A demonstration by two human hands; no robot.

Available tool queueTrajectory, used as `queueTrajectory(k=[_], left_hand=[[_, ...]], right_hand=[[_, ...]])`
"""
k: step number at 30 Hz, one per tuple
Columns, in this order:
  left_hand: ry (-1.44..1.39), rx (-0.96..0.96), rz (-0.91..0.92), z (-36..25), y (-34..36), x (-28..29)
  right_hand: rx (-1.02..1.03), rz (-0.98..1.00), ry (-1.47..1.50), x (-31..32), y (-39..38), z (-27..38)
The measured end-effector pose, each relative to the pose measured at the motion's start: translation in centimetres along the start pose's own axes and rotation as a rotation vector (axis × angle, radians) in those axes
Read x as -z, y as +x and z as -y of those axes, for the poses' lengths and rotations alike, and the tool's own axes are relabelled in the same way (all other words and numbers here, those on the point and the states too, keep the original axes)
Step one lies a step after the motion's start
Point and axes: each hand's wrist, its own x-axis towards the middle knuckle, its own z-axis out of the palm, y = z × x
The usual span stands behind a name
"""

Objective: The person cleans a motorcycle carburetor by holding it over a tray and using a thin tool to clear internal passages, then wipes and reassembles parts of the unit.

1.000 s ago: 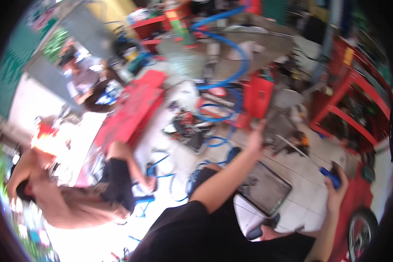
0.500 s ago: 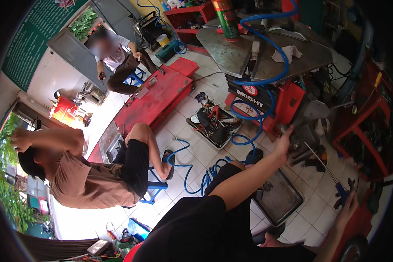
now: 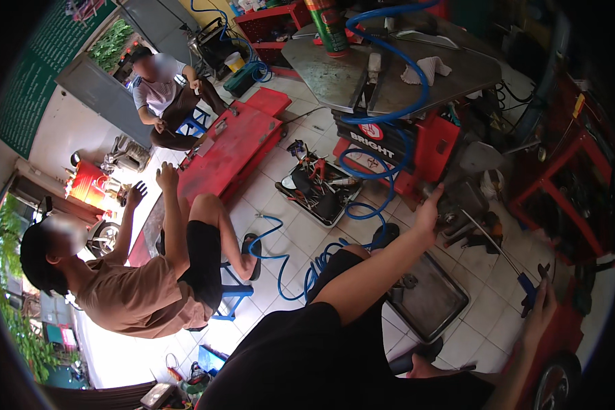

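My left hand (image 3: 428, 215) is closed around a small grey metal piece (image 3: 427, 193), hard to make out, above a cluttered metal pan (image 3: 468, 198). At the lower right my right hand (image 3: 541, 307) grips a blue-handled tool (image 3: 526, 287) with a long thin metal rod pointing up and left toward my left hand. Below my left forearm a dark metal tray (image 3: 434, 307) lies on the tiled floor, with small parts at its left end. Coils of blue hose (image 3: 273, 256) lie left of my leg.
One co-worker (image 3: 133, 294) sits on a blue stool at left; another (image 3: 164, 96) sits behind a red lift platform (image 3: 229, 157). A tool tray (image 3: 318, 212) is on the floor ahead. A metal-topped red machine (image 3: 437, 150), red rack (image 3: 567, 205) and wheel (image 3: 553, 386) crowd the right.
The nearer co-worker has lowered both arms from head height and holds them forward. My hands have moved slightly left and up in view, still holding their things.
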Motion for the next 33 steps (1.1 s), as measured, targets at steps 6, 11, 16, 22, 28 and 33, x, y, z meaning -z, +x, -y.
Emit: queueTrajectory(k=[6, 11, 16, 22, 28, 33], left_hand=[[0.042, 0.016, 0.011, 0.1, -0.3, -1.0], [0.045, 0.012, -0.044, 0.4, 0.3, -1.1], [0.006, 0.022, -0.049, 0.1, 0.2, 0.6], [0.011, -0.015, 0.01, -1.1, -1.5, -0.9], [0.045, -0.041, 0.039, -1.4, -1.6, -0.8], [0.024, -0.085, 0.05, -1.3, -1.5, -1.9]], right_hand=[[0.683, -0.046, -0.301, 0.0, 1.1, -0.4], [0.171, 0.057, 0.096, 0.7, 0.8, -0.2], [0.143, -0.012, -0.073, -2.0, -0.5, 2.1], [0.391, 0.041, -0.06, -2.2, -0.3, 1.4], [0.143, -0.052, 0.016, -1.7, 0.6, 0.7], [0.503, 0.088, -0.251, -0.8, 1.3, 2.1]])
